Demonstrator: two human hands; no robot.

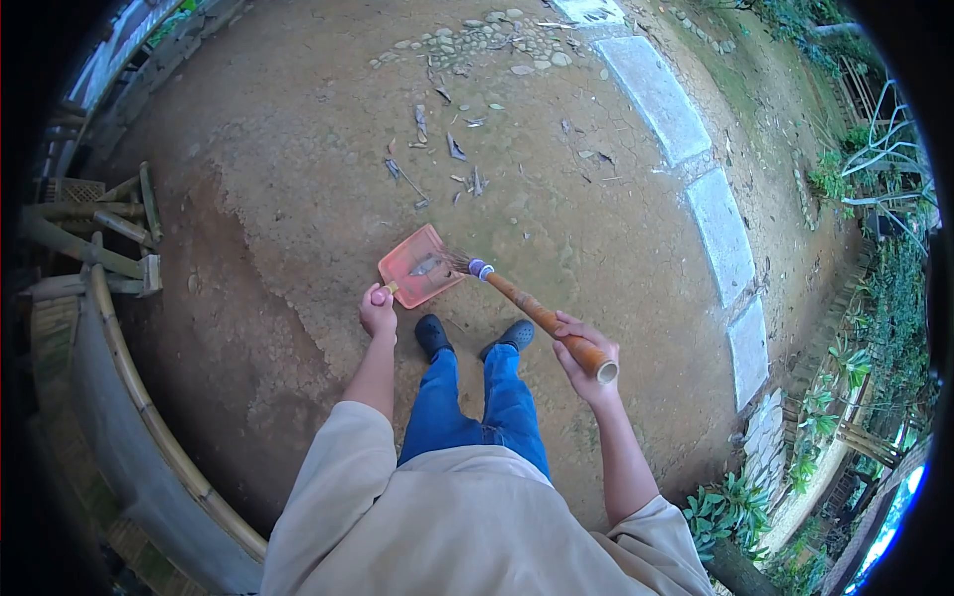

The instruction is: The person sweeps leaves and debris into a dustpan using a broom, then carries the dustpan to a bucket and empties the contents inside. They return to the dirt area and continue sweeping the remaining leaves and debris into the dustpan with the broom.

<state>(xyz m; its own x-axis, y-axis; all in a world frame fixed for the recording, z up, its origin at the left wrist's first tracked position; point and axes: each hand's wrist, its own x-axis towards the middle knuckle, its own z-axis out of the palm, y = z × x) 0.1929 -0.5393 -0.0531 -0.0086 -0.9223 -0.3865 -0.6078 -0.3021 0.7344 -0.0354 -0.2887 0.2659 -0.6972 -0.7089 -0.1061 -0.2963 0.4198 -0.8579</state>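
Here, left hand w/ fingers wrapped on the red dustpan handle, right hand gripping the broom, some debris already in pan, scattered leaves remain on the dirt ground ahead.

Red dustpan, orange-brown broom handle, perhaps purple band, blue trousers

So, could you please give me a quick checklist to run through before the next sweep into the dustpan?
1. Left hand grips the dustpan handle: ok.
2. Right hand grips the broom handle: ok.
3. Dustpan lip flat on the ground: cannot tell.
4. Bristles meet the pan's edge: ok.
5. Some debris already in the pan: ok.
6. All leaves gathered: not ok, scattered ones lie beyond the pan.
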